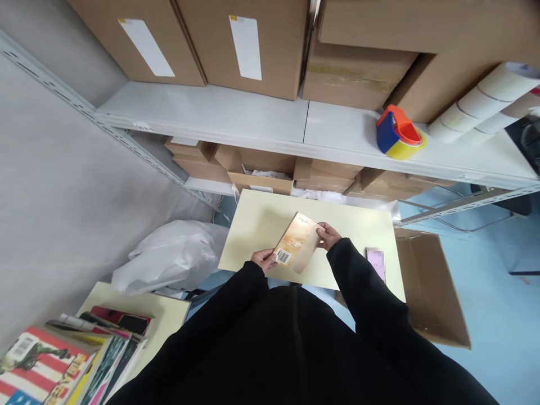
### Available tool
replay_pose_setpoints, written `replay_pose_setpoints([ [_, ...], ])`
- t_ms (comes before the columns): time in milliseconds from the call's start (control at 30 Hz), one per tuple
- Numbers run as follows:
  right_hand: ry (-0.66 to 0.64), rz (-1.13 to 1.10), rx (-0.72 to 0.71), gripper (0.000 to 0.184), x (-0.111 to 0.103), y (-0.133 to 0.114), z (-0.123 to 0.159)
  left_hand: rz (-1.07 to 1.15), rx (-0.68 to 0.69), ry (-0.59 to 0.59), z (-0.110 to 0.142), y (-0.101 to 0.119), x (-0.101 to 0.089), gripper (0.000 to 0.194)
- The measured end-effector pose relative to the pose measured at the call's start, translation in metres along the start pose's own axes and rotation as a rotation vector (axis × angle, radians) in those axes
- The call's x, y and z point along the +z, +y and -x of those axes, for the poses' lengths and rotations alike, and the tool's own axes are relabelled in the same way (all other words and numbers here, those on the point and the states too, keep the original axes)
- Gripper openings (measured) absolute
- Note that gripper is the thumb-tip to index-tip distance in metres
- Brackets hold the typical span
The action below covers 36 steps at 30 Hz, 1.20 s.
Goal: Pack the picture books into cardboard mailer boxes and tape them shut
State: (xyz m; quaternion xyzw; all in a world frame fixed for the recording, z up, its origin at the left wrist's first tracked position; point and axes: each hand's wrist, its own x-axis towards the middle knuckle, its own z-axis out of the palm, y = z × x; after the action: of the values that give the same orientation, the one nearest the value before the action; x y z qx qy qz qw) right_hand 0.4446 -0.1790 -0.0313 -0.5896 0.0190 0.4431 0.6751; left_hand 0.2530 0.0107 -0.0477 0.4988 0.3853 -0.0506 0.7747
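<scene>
Both my hands hold a thin paperback book (297, 241) above the pale yellow table (261, 219). Its cover is cream and orange-brown, with a white barcode label at the lower left corner and small script near the top. My left hand (264, 259) pinches the lower left corner beside the barcode. On the opposite side, my right hand (328, 235) grips the upper right edge between thumb and fingers. The book is tilted, cover towards me. A phone with a pinkish screen (376, 262) lies on the table, right of my right forearm.
A metal shelf (202, 107) with cardboard boxes (253, 50) stands behind the table. On it are a tape dispenser (399, 133) and white rolls (485, 101). An open carton (430, 287) sits at right. At left are a white plastic bag (172, 253) and stacked magazines (46, 360).
</scene>
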Motion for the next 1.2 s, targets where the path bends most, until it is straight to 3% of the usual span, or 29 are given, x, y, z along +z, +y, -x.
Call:
replay_pose_setpoints([
  [167,0.030,-0.059,-0.023,0.029,-0.003,-0.001,0.006,0.057,-0.080,0.006,0.000,0.003,0.000,0.036],
  [267,-0.016,-0.131,-0.049,0.032,-0.002,-0.005,0.009,0.149,-0.131,-0.028,0.003,0.005,0.002,0.028],
  [467,0.017,-0.100,-0.329,0.044,0.018,-0.008,0.005,0.304,-0.239,-0.149,0.008,0.009,0.013,0.010],
  [600,-0.089,-0.097,-0.192,0.052,0.028,-0.007,0.001,0.308,-0.346,-0.229,0.002,0.001,0.017,0.009],
  [700,-0.150,-0.073,-0.144,0.049,0.029,-0.008,0.000,0.258,-0.397,-0.283,-0.004,-0.006,0.017,0.019],
  [867,-0.155,0.059,-0.078,0.037,0.021,-0.012,-0.002,0.270,-0.265,-0.258,-0.004,0.000,0.007,0.041],
  [1000,-0.104,0.173,0.003,0.033,0.013,-0.011,-0.006,0.262,-0.176,-0.317,0.002,0.011,-0.007,0.059],
  [1200,-0.010,0.221,0.079,0.030,0.010,-0.010,-0.017,-0.022,0.029,-0.039,0.003,0.008,-0.023,0.051],
])
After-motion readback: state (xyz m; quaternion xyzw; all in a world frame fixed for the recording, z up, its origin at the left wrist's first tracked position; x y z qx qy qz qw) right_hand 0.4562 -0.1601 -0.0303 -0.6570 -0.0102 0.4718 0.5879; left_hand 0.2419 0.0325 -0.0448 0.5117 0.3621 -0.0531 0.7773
